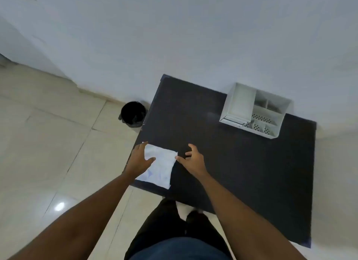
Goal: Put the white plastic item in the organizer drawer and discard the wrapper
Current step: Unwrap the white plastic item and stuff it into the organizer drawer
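Left hand is laid on the left part of the white wrapper, fingers spread and thumb resting on top, so it's pressed down more than properly gripped. Right hand is held loose and unclenched just at the wrapper's upper right corner, thumb tip touching that corner, other fingers curled above the table with nothing in them. The wrapper is parked at the near left corner of the dark table, its lower edge right along the table's front edge. Whether the white plastic item is inside can't be made out. Faint bluish marks are seen on the wrapper but nothing can be read, too blurry. Plenty of bare tabletop is left between the hands and the white organizer, which is set at the far side against the wall, compartments open on top; no drawer can be told apart. A black bin is stood on the tiled floor just off the table's far left corner
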